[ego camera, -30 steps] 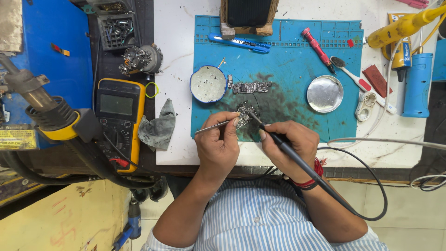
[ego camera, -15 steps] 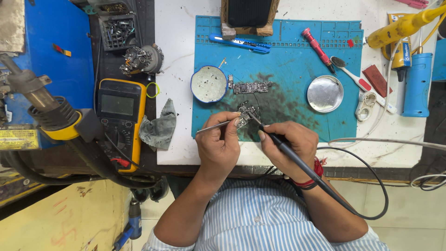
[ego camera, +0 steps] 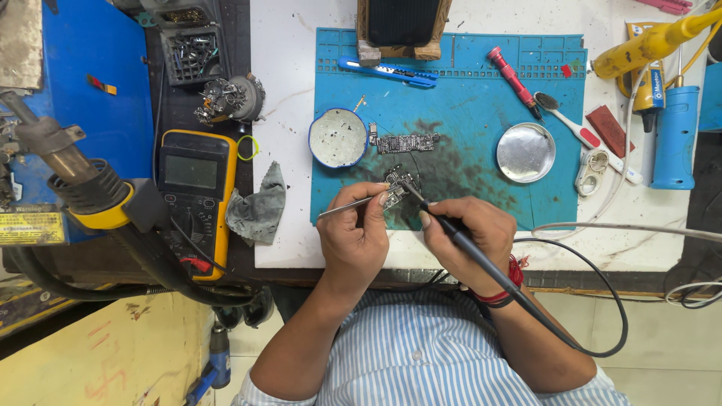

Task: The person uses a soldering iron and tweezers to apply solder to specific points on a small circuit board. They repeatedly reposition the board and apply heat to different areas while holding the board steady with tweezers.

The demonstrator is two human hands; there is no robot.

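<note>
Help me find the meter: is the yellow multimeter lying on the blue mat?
No, the yellow multimeter lies on the dark surface left of the white table, off the blue mat.

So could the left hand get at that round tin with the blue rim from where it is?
Probably yes: the round tin sits just beyond the left hand with bare mat between, though that hand holds tweezers.
</note>
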